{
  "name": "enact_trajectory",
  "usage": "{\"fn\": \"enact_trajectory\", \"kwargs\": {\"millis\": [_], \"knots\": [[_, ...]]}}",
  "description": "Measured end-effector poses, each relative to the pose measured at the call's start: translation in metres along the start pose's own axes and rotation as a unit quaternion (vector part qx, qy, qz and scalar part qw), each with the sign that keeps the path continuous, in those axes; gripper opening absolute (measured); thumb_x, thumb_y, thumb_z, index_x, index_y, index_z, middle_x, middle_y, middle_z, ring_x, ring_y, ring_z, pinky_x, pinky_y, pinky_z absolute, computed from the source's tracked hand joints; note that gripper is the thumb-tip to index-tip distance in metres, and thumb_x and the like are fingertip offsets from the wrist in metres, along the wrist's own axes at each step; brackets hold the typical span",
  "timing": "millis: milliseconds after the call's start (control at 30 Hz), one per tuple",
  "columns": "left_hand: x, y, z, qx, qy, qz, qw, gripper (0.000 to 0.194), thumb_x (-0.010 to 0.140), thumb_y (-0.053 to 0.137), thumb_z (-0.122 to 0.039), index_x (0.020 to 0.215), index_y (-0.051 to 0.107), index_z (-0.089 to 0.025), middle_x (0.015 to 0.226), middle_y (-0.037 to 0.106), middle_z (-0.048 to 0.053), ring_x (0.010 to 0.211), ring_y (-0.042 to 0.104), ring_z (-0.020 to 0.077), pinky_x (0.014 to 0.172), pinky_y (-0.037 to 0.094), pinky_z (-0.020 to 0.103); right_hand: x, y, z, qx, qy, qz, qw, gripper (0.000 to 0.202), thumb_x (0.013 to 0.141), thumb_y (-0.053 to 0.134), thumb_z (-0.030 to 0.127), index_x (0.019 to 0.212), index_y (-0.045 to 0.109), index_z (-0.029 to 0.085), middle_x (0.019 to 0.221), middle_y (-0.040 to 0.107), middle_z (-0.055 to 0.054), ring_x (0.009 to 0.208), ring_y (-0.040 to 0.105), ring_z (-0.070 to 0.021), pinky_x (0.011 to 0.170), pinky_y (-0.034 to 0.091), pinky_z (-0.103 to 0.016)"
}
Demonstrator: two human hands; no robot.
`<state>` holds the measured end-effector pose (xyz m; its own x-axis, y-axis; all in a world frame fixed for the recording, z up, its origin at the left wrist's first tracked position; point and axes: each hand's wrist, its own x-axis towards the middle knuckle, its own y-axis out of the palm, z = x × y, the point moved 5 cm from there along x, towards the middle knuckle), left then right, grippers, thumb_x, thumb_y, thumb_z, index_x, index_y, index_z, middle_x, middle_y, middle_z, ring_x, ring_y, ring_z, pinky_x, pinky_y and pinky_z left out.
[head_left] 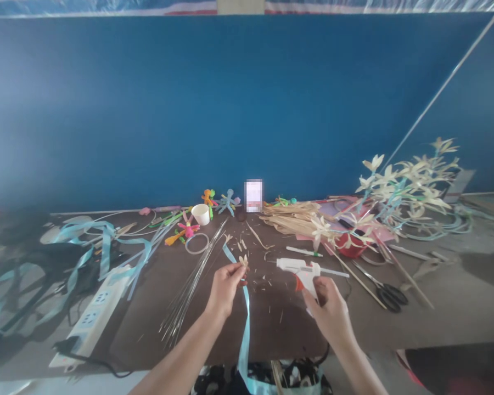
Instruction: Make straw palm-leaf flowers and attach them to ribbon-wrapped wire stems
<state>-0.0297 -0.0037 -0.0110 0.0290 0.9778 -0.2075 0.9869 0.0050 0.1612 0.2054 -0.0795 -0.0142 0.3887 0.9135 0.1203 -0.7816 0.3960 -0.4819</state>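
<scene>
My left hand (pixel 224 288) is closed in a pinch around a small pale husk flower (pixel 243 261), its petals pointing up above the fingertips. A light blue ribbon (pixel 246 312) runs from around these fingers down over the table's front edge; whether it is joined to the flower is hidden. My right hand (pixel 331 310) grips the handle of a white glue gun (pixel 292 265). Its nozzle points left towards the flower, apart from it, and a glue stick (pixel 334 272) juts from its back. Bits of husk lie on the table between my hands.
Left are thin wires (pixel 193 280), a tape ring (pixel 197 244), a paper cup (pixel 200 214) and a power strip (pixel 93 318). Dried husks (pixel 290 216), a pen (pixel 304 251), a red bowl (pixel 351 244), scissors (pixel 385 291) and flower stems (pixel 411 175) lie right. A blue wall (pixel 230 99) stands behind.
</scene>
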Motion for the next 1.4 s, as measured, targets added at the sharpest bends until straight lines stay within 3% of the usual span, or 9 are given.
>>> {"fn": "enact_trajectory", "kwargs": {"millis": [167, 367, 633, 1033, 1133, 1267, 1400], "knots": [[-0.001, 0.002, 0.001, -0.001, -0.011, 0.006, 1.000, 0.029, 0.061, 0.063, -0.035, 0.078, 0.067, -0.012, 0.075, 0.063, 0.008, 0.063, 0.053, 0.0131, 0.054, 0.044, 0.023, 0.021, -0.006, -0.046, 0.036, 0.101, -0.037, 0.994, 0.039, 0.068, 0.050, 0.047, 0.090, 0.048, 0.014, 0.060, 0.061, -0.004, 0.049, 0.057, -0.0168, 0.043, 0.043, -0.023], [-0.003, 0.003, 0.002, 0.000, -0.016, 0.009, 1.000, 0.029, 0.060, 0.063, -0.035, 0.077, 0.067, -0.012, 0.074, 0.062, 0.008, 0.064, 0.053, 0.0133, 0.054, 0.045, 0.024, 0.046, -0.015, -0.075, -0.132, 0.148, -0.076, 0.977, 0.043, 0.061, 0.051, 0.054, 0.078, 0.055, 0.015, 0.068, 0.064, -0.008, 0.064, 0.060, -0.0226, 0.052, 0.042, -0.027], [-0.004, 0.003, 0.002, -0.003, -0.028, 0.002, 1.000, 0.029, 0.058, 0.064, -0.036, 0.075, 0.067, -0.012, 0.077, 0.063, 0.008, 0.068, 0.054, 0.0151, 0.053, 0.044, 0.023, 0.056, -0.017, -0.072, -0.220, 0.131, -0.097, 0.962, 0.046, 0.064, 0.044, 0.055, 0.085, 0.055, 0.016, 0.070, 0.063, -0.007, 0.068, 0.059, -0.0228, 0.055, 0.039, -0.028], [-0.006, 0.015, 0.000, 0.006, -0.031, 0.013, 0.999, 0.030, 0.059, 0.064, -0.034, 0.079, 0.067, -0.012, 0.076, 0.063, 0.008, 0.062, 0.052, 0.0124, 0.053, 0.043, 0.022, 0.057, -0.016, -0.064, -0.299, 0.149, -0.047, 0.941, 0.035, 0.068, 0.043, 0.048, 0.082, 0.052, 0.017, 0.067, 0.060, -0.006, 0.065, 0.058, -0.0224, 0.055, 0.039, -0.030], [-0.007, 0.019, 0.000, 0.005, -0.026, 0.023, 0.999, 0.030, 0.061, 0.062, -0.034, 0.080, 0.066, -0.012, 0.077, 0.063, 0.008, 0.060, 0.052, 0.0119, 0.053, 0.043, 0.022, 0.052, -0.022, -0.052, -0.313, 0.136, -0.049, 0.939, 0.034, 0.068, 0.043, 0.049, 0.077, 0.054, 0.019, 0.077, 0.060, -0.008, 0.067, 0.057, -0.0237, 0.055, 0.039, -0.032], [-0.007, 0.022, 0.000, 0.007, -0.016, 0.025, 1.000, 0.027, 0.062, 0.061, -0.035, 0.078, 0.067, -0.013, 0.072, 0.063, 0.006, 0.058, 0.052, 0.0118, 0.053, 0.043, 0.023, 0.037, -0.012, -0.002, -0.194, -0.018, -0.057, 0.979, 0.028, 0.073, 0.042, 0.041, 0.075, 0.057, 0.018, 0.074, 0.059, -0.006, 0.065, 0.054, -0.0184, 0.059, 0.040, -0.029], [-0.010, 0.028, -0.001, 0.012, -0.008, 0.028, 1.000, 0.026, 0.062, 0.061, -0.035, 0.074, 0.067, -0.013, 0.063, 0.061, 0.003, 0.054, 0.050, 0.0107, 0.053, 0.042, 0.022, 0.018, 0.026, 0.050, 0.013, -0.120, 0.066, 0.991, 0.026, 0.079, 0.039, 0.034, 0.081, 0.058, 0.017, 0.072, 0.058, -0.005, 0.062, 0.053, -0.0150, 0.059, 0.042, -0.025]]}}
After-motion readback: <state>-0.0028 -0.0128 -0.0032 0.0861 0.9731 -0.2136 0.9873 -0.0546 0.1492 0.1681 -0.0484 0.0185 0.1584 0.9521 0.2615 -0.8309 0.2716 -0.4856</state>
